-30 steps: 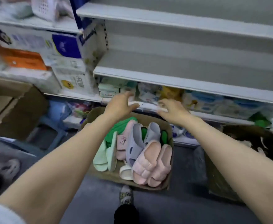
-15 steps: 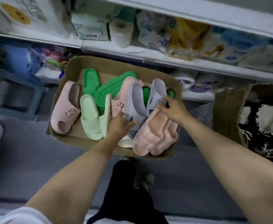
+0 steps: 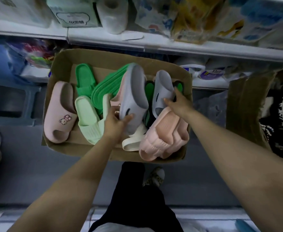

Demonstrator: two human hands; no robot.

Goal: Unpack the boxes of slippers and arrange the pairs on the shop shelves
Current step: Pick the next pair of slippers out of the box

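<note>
An open cardboard box (image 3: 60, 67) of slippers stands on the floor below the shelves. My left hand (image 3: 114, 122) grips the toe end of a grey-lilac slipper (image 3: 134, 91), which is raised and tilted above the pile. My right hand (image 3: 179, 102) holds the second grey-lilac slipper (image 3: 162, 82) by its strap, at the box's right side. Around them lie a pink slipper with a bear motif (image 3: 58, 113), a pale green pair (image 3: 89, 118), dark green slippers (image 3: 84, 77), a white one (image 3: 134, 139) and a peach pair (image 3: 164, 136).
A white shelf edge (image 3: 171, 46) with packaged goods and a paper roll (image 3: 112, 14) runs just behind the box. Another cardboard box (image 3: 244, 106) with black-and-white items stands to the right. A blue stool (image 3: 12, 101) is at left. My feet stand on grey floor (image 3: 28, 173).
The view tilted down from the shelves to the box. Both hands dropped from the shelf edge into the box and took hold of the grey-lilac slippers; the left one is now lifted.
</note>
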